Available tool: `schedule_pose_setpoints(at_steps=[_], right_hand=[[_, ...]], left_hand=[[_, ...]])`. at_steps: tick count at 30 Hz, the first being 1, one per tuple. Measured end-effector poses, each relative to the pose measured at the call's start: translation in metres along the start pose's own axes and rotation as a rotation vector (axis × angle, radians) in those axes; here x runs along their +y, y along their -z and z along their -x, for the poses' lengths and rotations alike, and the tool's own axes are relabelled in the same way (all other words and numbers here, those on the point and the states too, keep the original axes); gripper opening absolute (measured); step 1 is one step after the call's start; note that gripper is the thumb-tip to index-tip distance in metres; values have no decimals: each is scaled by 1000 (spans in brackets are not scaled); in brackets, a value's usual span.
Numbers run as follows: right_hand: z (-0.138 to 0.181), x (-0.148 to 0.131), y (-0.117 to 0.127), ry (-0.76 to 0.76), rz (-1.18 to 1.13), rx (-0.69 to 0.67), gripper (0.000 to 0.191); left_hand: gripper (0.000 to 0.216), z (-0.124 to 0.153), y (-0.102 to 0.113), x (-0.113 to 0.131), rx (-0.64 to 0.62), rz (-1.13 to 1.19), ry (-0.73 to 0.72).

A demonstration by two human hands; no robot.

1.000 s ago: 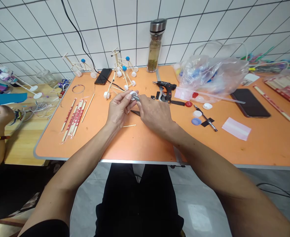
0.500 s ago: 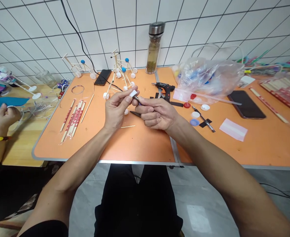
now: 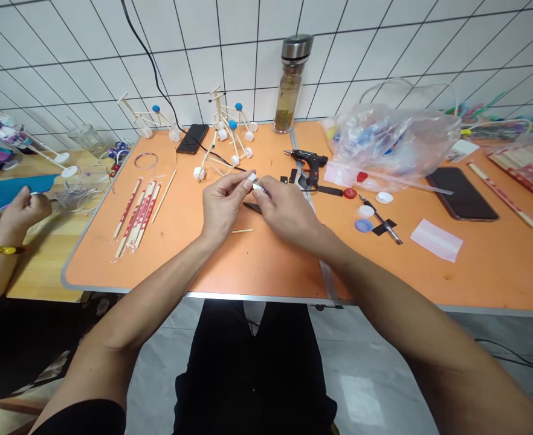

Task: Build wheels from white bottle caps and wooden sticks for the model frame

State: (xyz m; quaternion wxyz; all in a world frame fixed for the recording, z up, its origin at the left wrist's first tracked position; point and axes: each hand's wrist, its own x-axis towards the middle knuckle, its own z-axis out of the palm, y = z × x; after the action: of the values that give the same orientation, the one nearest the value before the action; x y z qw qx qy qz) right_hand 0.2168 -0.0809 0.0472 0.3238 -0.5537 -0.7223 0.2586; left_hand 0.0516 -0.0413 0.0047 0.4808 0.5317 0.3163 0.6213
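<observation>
My left hand (image 3: 223,205) pinches a small white bottle cap (image 3: 250,177) between thumb and fingertips, above the orange table (image 3: 248,266). My right hand (image 3: 287,211) is closed round a thin metal tool (image 3: 260,186) whose tip meets the cap. Both hands are together at the table's middle. A short wooden stick (image 3: 242,230) lies just below them, and a dark blade-like piece (image 3: 251,207) lies between the hands.
Wrapped chopsticks (image 3: 137,214) lie at the left, stick-and-cap models (image 3: 228,130) and a phone (image 3: 193,138) at the back. A glue gun (image 3: 309,162), loose caps (image 3: 364,217), a plastic bag (image 3: 393,142), a second phone (image 3: 461,193) and a jar (image 3: 291,84) are on the right. Another person's hand (image 3: 22,208) works at the far left.
My hands dropped lower toward the table and my right hand turned palm-down again, keeping the tool tip at the cap. The other person's hand shifted slightly right.
</observation>
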Motion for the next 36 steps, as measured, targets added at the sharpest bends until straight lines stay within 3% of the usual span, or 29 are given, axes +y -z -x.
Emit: schedule_pose_setpoints(at_steps=[1, 5, 7, 9, 11, 14, 18, 20, 23, 25, 28, 33, 34, 36], right_hand=[[-3, 2, 7, -15, -257, -92, 27], [-11, 7, 17, -97, -776, -367, 31], [-11, 9, 10, -127, -982, -347, 34], [-10, 11, 0, -117, -978, -256, 41], [-10, 12, -7, -81, -806, -139, 41], [-8, 14, -10, 18, -254, 58, 30], [-2, 11, -12, 36, 486, 94, 33], [1, 8, -16, 26, 655, 70, 39], [4, 3, -20, 14, 713, 79, 39], [4, 1, -18, -1, 587, 103, 34], [1, 1, -3, -31, 23, 12, 26], [-12, 12, 25, -35, -727, -506, 31], [-13, 14, 25, -31, -791, -558, 30], [-14, 15, 17, -55, -656, -464, 31]], left_hand=[[30, 0, -1, 3, -15, 13, -22], [32, -4, -5, 9, -47, 56, -34], [28, -7, -3, 7, -33, 42, -51], [23, -9, 1, 4, -6, -24, -98], [21, -10, 5, 2, 8, -124, -142], [18, -8, 7, 3, -14, -209, -164], [20, -8, 5, 4, -15, -162, -78], [23, -8, 5, 2, 8, -123, -36], [27, -7, 4, -5, 40, -80, 3], [27, -6, 4, -8, 47, -71, 7], [27, -4, 3, -5, 24, -54, -54], [28, -6, 5, 7, -52, -21, -225], [28, -7, 6, 7, -53, -29, -245], [28, -9, 9, 4, -41, -64, -246]])
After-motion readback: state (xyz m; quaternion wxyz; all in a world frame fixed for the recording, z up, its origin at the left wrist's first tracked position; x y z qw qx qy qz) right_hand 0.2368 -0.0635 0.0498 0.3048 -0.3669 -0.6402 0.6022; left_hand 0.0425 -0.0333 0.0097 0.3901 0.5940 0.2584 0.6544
